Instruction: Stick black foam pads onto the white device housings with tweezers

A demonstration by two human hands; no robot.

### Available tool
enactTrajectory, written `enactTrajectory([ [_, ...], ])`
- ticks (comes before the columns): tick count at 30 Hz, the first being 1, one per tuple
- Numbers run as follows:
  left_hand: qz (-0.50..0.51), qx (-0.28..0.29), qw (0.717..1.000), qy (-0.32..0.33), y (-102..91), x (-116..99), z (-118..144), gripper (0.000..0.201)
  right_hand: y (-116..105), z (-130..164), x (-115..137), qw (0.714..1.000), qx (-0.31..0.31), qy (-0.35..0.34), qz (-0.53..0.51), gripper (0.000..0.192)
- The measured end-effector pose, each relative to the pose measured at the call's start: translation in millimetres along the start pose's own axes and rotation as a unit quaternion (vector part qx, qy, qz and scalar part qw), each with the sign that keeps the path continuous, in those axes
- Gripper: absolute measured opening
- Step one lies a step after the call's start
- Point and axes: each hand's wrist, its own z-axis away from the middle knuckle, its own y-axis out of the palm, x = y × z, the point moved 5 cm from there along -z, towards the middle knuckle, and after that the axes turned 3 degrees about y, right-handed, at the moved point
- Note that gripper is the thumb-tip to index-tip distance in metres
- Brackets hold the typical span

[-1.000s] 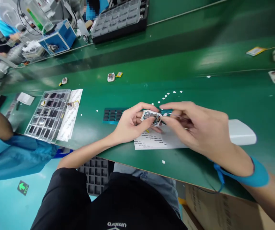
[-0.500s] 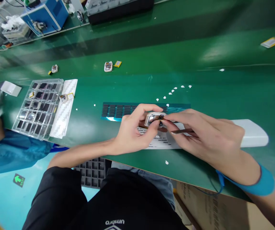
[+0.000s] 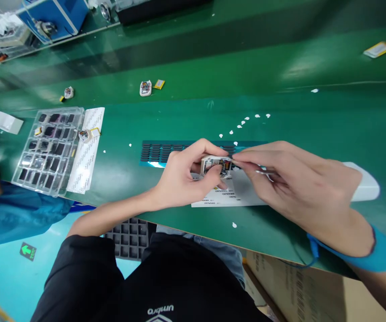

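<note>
My left hand (image 3: 182,176) grips a small white device shell (image 3: 216,165) with its circuit board exposed, held just above a white label sheet (image 3: 228,197) on the green table (image 3: 300,120). My right hand (image 3: 297,183) pinches thin metal tweezers (image 3: 263,171) whose tip reaches into the shell's right side. A blue strap (image 3: 379,252) circles my right wrist. Behind the hands lies a teal sheet of small black pads (image 3: 159,153).
At the left, a clear compartment tray (image 3: 47,150) sits beside a white label strip (image 3: 87,150) bearing another small unit (image 3: 84,135). More small units (image 3: 145,88) lie farther back. A co-worker's blue sleeve (image 3: 18,214) is at the left edge. A white block (image 3: 366,185) lies right.
The view has tilted, so everything sits lower and shifted. Both hands stay together on the shell, with the tweezers' tip kept at its right side.
</note>
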Motion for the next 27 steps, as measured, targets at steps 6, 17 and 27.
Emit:
enactTrajectory([
  [6, 0.115, 0.077, 0.983, -0.118, 0.0, 3.1, -5.4, 0.013, 2.3, -2.4, -0.6, 1.000, 0.010, -0.012, 0.003, 0.023],
  [17, 0.134, 0.074, 0.981, -0.116, 0.4, 8.8, -4.7, 0.015, 0.1, -1.4, 2.2, 0.997, 0.006, -0.039, 0.065, 0.023],
  [27, 0.114, 0.042, 0.985, -0.122, 0.3, 5.5, -5.4, 0.020, 1.6, -3.5, -1.1, 0.975, 0.006, -0.033, 0.220, 0.045],
])
